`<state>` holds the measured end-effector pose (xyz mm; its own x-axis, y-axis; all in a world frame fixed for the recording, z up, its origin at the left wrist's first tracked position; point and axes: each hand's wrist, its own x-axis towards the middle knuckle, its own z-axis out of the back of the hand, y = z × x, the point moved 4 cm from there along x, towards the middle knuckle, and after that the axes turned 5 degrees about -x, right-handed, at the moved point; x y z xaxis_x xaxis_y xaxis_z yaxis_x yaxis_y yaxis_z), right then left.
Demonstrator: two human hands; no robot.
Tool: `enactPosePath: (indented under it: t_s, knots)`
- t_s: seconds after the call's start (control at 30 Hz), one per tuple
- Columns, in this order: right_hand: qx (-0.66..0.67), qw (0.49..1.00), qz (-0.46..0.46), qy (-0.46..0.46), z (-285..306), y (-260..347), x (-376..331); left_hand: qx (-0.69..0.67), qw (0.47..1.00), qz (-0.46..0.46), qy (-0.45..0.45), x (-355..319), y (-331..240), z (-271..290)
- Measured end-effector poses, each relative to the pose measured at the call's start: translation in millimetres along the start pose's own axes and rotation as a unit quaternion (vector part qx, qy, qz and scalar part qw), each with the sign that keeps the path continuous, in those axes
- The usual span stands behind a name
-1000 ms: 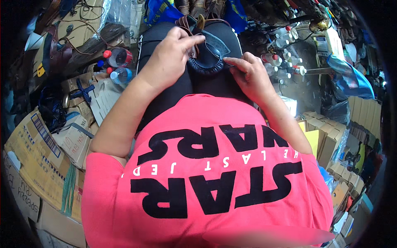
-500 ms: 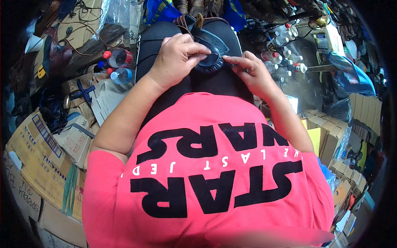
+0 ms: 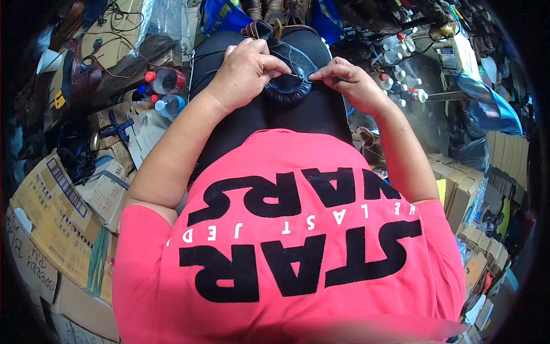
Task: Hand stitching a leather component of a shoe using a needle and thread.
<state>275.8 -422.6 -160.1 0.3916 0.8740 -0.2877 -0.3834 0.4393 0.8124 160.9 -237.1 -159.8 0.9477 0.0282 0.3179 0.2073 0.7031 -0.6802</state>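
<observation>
Presently, we see the dark shoe-like piece resting on the lap, upon the black trousers, with its puckered edge turned toward the pink shirt. Over it hovers the left hand, thumb and forefinger brought together, and between their tips we notice one small, thin thing; whether it is a needle, an awl or only a thread end, we cannot tell at this size. The right hand has its thumb and forefinger close together at the right side of the piece, pinching its edge or perhaps a thread, which we cannot distinguish; its other fingers are bent. From this position, we judge that the step in hand is probably fine hand-sewing along the puckered edge, near its right end. The next move, in our opinion, calls for the right hand to hold the material steady, and for the left hand to guide the thin thing precisely, without disturbing the puckers. Around the work, we observe a brown leather part at the far end of the piece, a red-capped bottle on the left, and several clear bottles on the right.
</observation>
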Motion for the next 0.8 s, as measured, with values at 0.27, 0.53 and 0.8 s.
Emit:
enactPosePath:
  t_s: [0.27,0.53,0.8]
  knots:
    - [-0.014,1.0,-0.005,0.005,1,-1,1,0.007,1.0,0.002,0.008,2,1,-1]
    - [0.002,1.0,0.025,-0.013,0,-6,2,0.009,1.0,-0.01,0.017,1,0,-4]
    - [0.008,1.0,0.018,0.022,3,-6,9,-0.06,0.995,-0.012,0.081,21,12,-14]
